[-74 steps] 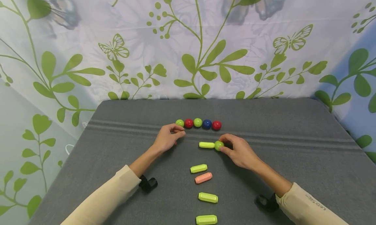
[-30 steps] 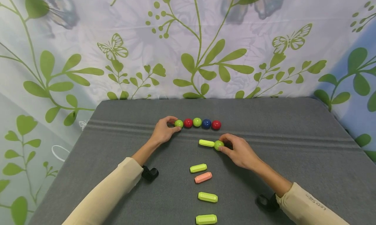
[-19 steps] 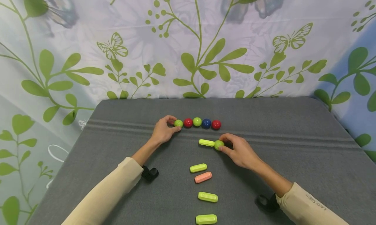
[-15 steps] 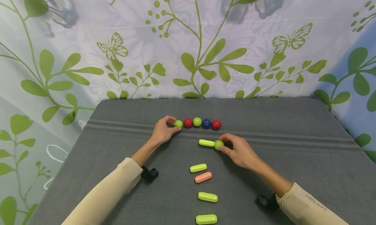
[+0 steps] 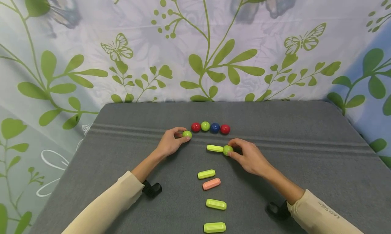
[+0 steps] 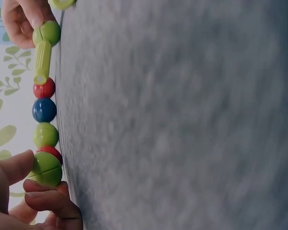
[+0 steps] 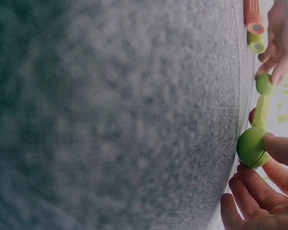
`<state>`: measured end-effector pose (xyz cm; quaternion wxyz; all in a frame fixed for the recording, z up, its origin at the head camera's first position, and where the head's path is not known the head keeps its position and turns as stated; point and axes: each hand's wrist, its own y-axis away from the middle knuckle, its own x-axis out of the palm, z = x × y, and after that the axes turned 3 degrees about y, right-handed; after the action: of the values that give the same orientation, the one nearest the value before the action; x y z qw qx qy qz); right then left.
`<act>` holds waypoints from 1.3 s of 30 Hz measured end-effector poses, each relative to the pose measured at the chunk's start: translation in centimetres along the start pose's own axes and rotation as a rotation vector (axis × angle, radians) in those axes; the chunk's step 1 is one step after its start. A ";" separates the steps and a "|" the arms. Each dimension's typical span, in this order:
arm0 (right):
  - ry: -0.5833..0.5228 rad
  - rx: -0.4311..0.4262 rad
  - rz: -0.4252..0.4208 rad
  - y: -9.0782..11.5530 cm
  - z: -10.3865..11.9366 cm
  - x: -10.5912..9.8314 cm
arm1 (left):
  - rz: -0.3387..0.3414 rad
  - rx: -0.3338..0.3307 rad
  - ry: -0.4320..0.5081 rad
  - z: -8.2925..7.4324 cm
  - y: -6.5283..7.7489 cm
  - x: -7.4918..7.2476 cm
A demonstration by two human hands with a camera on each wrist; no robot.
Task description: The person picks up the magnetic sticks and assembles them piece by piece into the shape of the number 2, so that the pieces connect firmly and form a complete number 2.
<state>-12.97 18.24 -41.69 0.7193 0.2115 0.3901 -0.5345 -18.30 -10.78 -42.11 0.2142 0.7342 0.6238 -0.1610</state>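
My left hand [image 5: 170,142] pinches a green ball [image 5: 187,135] between thumb and fingers, just in front of the left end of a row of balls. That row has a red ball [image 5: 196,127], a green ball [image 5: 205,126], a blue ball [image 5: 215,128] and another red ball [image 5: 225,129]. To the right, my right hand [image 5: 251,157] pinches a second green ball [image 5: 227,150]. A yellow-green rod [image 5: 215,148] is joined to that ball and points left. In the right wrist view the held ball [image 6: 47,33] and rod look slightly raised or level; I cannot tell which.
Nearer me on the grey cloth table [image 5: 256,207] lie a yellow-green rod [image 5: 206,174], a pink-orange rod [image 5: 211,184] and two more yellow-green rods, one [image 5: 216,204] behind the other [image 5: 215,227]. A patterned curtain [image 5: 171,57] hangs behind the table's far edge.
The left hand has taken hold of the leftmost green ball and drawn it out of the row, toward me. The right hand keeps its grip on the other green ball, nearly still.
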 end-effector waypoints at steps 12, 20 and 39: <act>0.008 0.013 -0.004 0.2 -0.2 -0.1 | 0.121 0.026 0.065 -0.4 1.3 1.4; 0.009 0.003 -0.007 0.1 -0.4 0.0 | 0.218 0.075 0.064 -0.7 1.9 1.6; 0.012 -0.003 0.004 -0.2 -0.2 0.1 | 0.259 0.086 0.094 -1.0 2.2 2.2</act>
<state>-13.19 18.25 -41.91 0.7184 0.2141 0.3947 -0.5313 -15.74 -8.66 -42.13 0.1718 0.8240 0.5255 -0.1240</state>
